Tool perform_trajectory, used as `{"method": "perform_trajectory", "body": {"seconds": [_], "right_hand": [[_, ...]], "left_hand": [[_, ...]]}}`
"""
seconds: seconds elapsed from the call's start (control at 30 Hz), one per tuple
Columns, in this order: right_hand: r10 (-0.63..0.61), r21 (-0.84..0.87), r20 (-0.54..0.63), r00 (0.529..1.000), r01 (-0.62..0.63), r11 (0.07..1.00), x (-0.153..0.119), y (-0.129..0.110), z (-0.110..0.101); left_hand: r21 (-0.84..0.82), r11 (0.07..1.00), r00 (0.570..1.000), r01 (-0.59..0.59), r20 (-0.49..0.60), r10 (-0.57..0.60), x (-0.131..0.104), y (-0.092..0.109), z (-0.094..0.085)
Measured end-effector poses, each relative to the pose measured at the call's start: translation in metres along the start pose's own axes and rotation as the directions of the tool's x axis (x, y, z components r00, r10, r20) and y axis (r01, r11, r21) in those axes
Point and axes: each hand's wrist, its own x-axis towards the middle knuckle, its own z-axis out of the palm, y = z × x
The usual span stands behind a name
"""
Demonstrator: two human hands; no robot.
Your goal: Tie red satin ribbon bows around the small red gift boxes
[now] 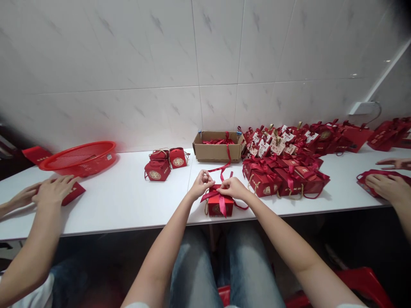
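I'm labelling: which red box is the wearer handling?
The lone box before the carton, its ribbon held by left hand and right hand; others stand grouped.

Lower center: gift box (214, 209), smooth paperboard, slight sheen; ribbon (222, 202) on it, glossy satin-like cloth; handle (206, 208), rough twisted cord. Open carton (218, 153) mid-frame: matt cardboard. Basket (102, 161) at left: shiny plastic. Tabletop (128, 207): smooth, low gloss. Wall (128, 51) up top: glossy tile.
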Motion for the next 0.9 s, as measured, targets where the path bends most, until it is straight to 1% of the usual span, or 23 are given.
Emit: {"method": "perform_trajectory", "body": {"seconds": [0.1, 0.2, 0.23, 0.27, 0.3, 0.33, 0.37, 0.4, 0.43, 0.47, 0.5, 0.53, 0.57, 0.6, 0.63, 0.7, 0.73, 0.77, 0.8, 0.83, 0.87, 0.9], "right_hand": [[0.008, -0.018, -0.010, 1.000, -0.008, 1.000, 0.002, -0.003, 0.001], [0.021, -0.005, -0.045, 0.999, -0.021, 1.000, 0.004, -0.008, 0.001], [0.023, 0.008, -0.067, 0.997, -0.022, 1.000, 0.002, -0.009, 0.000], [0.020, 0.023, -0.104, 0.994, -0.017, 1.000, -0.001, -0.010, -0.001], [0.015, 0.041, -0.159, 0.987, -0.009, 0.999, -0.005, -0.008, -0.002], [0.009, 0.064, -0.217, 0.976, 0.005, 0.998, -0.012, -0.005, -0.003], [-0.001, 0.098, -0.261, 0.965, 0.027, 0.995, -0.020, 0.001, -0.005], [-0.010, 0.146, -0.280, 0.960, 0.053, 0.988, -0.029, 0.008, -0.006], [-0.024, 0.212, -0.252, 0.967, 0.079, 0.974, -0.038, 0.016, -0.005], [-0.049, 0.288, -0.181, 0.982, 0.100, 0.953, -0.046, 0.024, -0.004], [-0.072, 0.353, -0.105, 0.992, 0.104, 0.930, -0.053, 0.032, 0.001], [-0.076, 0.396, -0.038, 0.996, 0.085, 0.914, -0.057, 0.037, 0.007], [-0.059, 0.427, 0.004, 0.998, 0.052, 0.903, -0.060, 0.040, 0.015], [-0.025, 0.453, 0.013, 1.000, 0.016, 0.891, -0.062, 0.041, 0.023], [0.018, 0.477, -0.001, 1.000, -0.016, 0.879, -0.064, 0.039, 0.032], [0.092, 0.533, -0.069, 0.993, -0.042, 0.845, -0.069, 0.031, 0.043], [0.115, 0.556, -0.103, 0.988, -0.039, 0.830, -0.074, 0.028, 0.042], [0.131, 0.570, -0.137, 0.982, -0.030, 0.821, -0.083, 0.027, 0.037], [0.145, 0.573, -0.185, 0.972, -0.013, 0.819, -0.093, 0.029, 0.027], [0.165, 0.567, -0.252, 0.954, 0.007, 0.824, -0.106, 0.034, 0.012], [0.186, 0.540, -0.348, 0.919, 0.034, 0.841, -0.121, 0.042, -0.009], [0.214, 0.490, -0.492, 0.844, 0.065, 0.869, -0.136, 0.053, -0.033]], "left_hand": [[0.031, 0.999, 1.000, -0.016, -0.024, 0.016, 0.000, 0.001, 0.002], [0.152, 0.987, 0.999, -0.047, 0.004, 0.047, 0.000, 0.007, 0.009], [0.198, 0.978, 0.998, -0.064, 0.014, 0.062, -0.002, 0.009, 0.011], [0.239, 0.968, 0.997, -0.081, 0.002, 0.083, -0.004, 0.012, 0.012], [0.278, 0.956, 0.993, -0.091, -0.048, 0.108, -0.008, 0.013, 0.011], [0.317, 0.945, 0.982, -0.084, -0.134, 0.133, -0.014, 0.013, 0.010], [0.357, 0.932, 0.958, -0.061, -0.241, 0.155, -0.022, 0.010, 0.007], [0.405, 0.914, 0.923, -0.017, -0.346, 0.171, -0.031, 0.006, 0.003], [0.461, 0.886, 0.882, 0.045, -0.435, 0.182, -0.042, 0.000, -0.002], [0.533, 0.838, 0.866, 0.112, -0.467, 0.182, -0.053, -0.007, -0.007], [0.627, 0.758, 0.875, 0.180, -0.455, 0.168, -0.064, -0.016, -0.011], [0.710, 0.652, 0.873, 0.265, -0.464, 0.150, -0.074, -0.024, -0.015], [0.752, 0.559, 0.850, 0.348, -0.505, 0.150, -0.082, -0.031, -0.017], [0.780, 0.487, 0.840, 0.392, -0.519, 0.156, -0.088, -0.037, -0.018], [0.794, 0.435, 0.830, 0.425, -0.533, 0.162, -0.092, -0.042, -0.018], [0.801, 0.392, 0.821, 0.452, -0.546, 0.170, -0.094, -0.046, -0.018], [0.800, 0.386, 0.817, 0.459, -0.550, 0.170, -0.094, -0.047, -0.018], [0.799, 0.384, 0.813, 0.464, -0.556, 0.174, -0.092, -0.047, -0.018], [0.799, 0.384, 0.809, 0.463, -0.558, 0.183, -0.091, -0.048, -0.019], [0.802, 0.387, 0.810, 0.455, -0.553, 0.196, -0.090, -0.048, -0.019], [0.809, 0.388, 0.814, 0.441, -0.543, 0.207, -0.089, -0.048, -0.020], [0.817, 0.387, 0.819, 0.428, -0.531, 0.214, -0.089, -0.048, -0.021]]}}
